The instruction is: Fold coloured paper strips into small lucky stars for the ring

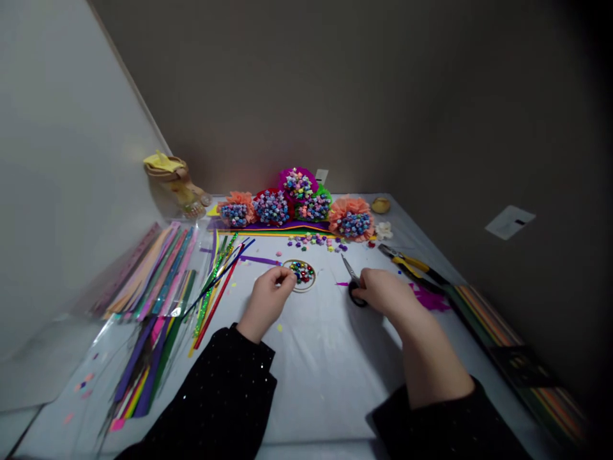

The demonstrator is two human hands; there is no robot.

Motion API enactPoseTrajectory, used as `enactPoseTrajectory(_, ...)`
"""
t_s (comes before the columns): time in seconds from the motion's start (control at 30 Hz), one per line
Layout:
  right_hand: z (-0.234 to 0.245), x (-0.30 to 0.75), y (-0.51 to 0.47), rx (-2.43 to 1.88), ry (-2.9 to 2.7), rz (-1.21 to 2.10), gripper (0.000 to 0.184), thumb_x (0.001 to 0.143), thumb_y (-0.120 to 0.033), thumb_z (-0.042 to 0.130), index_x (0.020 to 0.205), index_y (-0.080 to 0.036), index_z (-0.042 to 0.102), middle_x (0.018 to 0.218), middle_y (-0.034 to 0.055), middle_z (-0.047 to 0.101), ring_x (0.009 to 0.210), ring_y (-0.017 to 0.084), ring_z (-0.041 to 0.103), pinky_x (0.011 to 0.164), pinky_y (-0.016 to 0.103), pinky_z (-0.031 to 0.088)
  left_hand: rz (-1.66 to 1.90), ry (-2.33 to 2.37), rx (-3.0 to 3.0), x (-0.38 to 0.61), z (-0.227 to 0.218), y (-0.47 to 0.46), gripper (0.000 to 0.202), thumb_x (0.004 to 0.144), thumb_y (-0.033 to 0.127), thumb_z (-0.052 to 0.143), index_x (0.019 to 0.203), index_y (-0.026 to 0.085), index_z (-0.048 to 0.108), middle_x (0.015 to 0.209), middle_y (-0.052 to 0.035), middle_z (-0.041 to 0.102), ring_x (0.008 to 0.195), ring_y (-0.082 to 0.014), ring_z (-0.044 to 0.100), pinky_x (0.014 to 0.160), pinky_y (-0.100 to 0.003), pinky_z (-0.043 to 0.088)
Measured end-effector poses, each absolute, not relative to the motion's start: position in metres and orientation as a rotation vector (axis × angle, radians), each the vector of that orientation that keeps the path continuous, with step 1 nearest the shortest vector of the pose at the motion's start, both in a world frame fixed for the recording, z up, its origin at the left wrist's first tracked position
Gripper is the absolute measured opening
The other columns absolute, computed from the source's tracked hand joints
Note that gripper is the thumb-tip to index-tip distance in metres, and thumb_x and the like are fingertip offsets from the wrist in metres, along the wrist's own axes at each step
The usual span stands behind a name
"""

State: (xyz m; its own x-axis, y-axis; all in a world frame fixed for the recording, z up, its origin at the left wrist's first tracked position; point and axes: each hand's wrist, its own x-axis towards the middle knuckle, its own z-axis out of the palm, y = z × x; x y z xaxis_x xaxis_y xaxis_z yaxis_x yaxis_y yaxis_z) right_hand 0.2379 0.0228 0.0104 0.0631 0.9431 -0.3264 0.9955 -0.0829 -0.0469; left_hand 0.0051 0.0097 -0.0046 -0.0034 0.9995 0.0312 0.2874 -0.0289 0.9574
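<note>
My left hand [270, 295] is closed in a pinch at the left rim of a small round dish [315, 281]. Whatever its fingertips hold is too small or hidden to make out. Shiny coloured paper stars [302, 273] fill the dish. A purple paper strip [261, 259] lies just beyond that hand, its right end close to the fingers. On the right, my right hand [385, 291] grips the black handles of a pair of scissors [353, 271], whose blades point away toward the back. A magenta scrap [341, 283] lies beside the scissors.
Tissue-paper flowers [271, 207] full of tiny stars line the back, with loose pastel stars [318, 242] before them. Paper strips [223, 294] and plastic packs [158, 268] cover the left. Yellow-handled pliers [412, 262] and a strip pack [512, 358] lie right. A foot-shaped pot [177, 185] stands back left.
</note>
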Motion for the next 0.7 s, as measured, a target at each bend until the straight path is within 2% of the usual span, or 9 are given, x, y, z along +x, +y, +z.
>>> enactPoseTrajectory(0.17,0.009,0.236,0.019,2.07,2.041,-0.427,0.025,0.075,-0.032,0.055,0.097,-0.019,0.053,0.086,0.0111,0.065,0.076,0.024,0.062,0.052,0.026,0.029,1.142,1.381,1.362,0.004,-0.007,0.012,0.016,0.075,0.03,0.057,0.07,0.015,0.057,0.066,0.0014,0.055,0.065,-0.0123,0.05,0.062,-0.022,0.039)
enactPoseTrajectory(0.33,0.007,0.245,0.021,2.089,2.072,-0.474,0.019,0.07,-0.024,0.055,0.089,-0.021,0.052,0.077,0.0068,0.064,0.071,0.022,0.06,0.051,0.025,0.027,1.204,1.392,1.195,0.003,-0.008,0.015,0.018,0.076,0.033,0.058,0.072,0.016,0.056,0.062,0.0035,0.05,0.057,-0.0097,0.043,0.055,-0.021,0.035)
enactPoseTrajectory(0.4,0.007,0.246,0.023,2.179,2.114,-0.487,0.014,0.07,-0.024,0.055,0.083,-0.021,0.051,0.075,0.0055,0.063,0.067,0.02,0.059,0.052,0.025,0.029,1.224,1.397,1.116,0.001,-0.008,0.016,0.019,0.076,0.035,0.058,0.073,0.016,0.056,0.058,0.0047,0.046,0.052,-0.0085,0.038,0.051,-0.021,0.031)
enactPoseTrajectory(0.5,0.008,0.235,0.023,2.254,2.348,-0.684,0.014,0.071,-0.027,0.055,0.082,-0.021,0.049,0.073,0.0019,0.061,0.062,0.016,0.056,0.054,0.024,0.034,1.261,1.36,1.018,-0.001,-0.008,0.017,0.021,0.075,0.037,0.059,0.074,0.017,0.055,0.055,0.0059,0.042,0.048,-0.0076,0.033,0.049,-0.02,0.029)
enactPoseTrajectory(0.63,0.005,0.202,0.012,2.241,2.656,-1.056,0.015,0.073,-0.028,0.053,0.085,-0.021,0.048,0.07,-0.001,0.058,0.062,0.014,0.054,0.058,0.023,0.039,1.226,1.173,0.933,0.006,-0.008,0.011,0.02,0.074,0.034,0.063,0.071,0.015,0.056,0.067,0.0016,0.052,0.057,-0.0083,0.043,0.058,-0.021,0.035)
enactPoseTrajectory(0.7,0.001,0.187,0.005,2.185,2.751,-1.106,0.014,0.072,-0.027,0.053,0.083,-0.021,0.047,0.072,-0.0002,0.058,0.065,0.015,0.053,0.06,0.024,0.04,1.111,0.991,0.862,0.013,-0.007,0.005,0.02,0.073,0.033,0.065,0.07,0.015,0.057,0.071,-0.0007,0.054,0.062,-0.0093,0.046,0.065,-0.023,0.038)
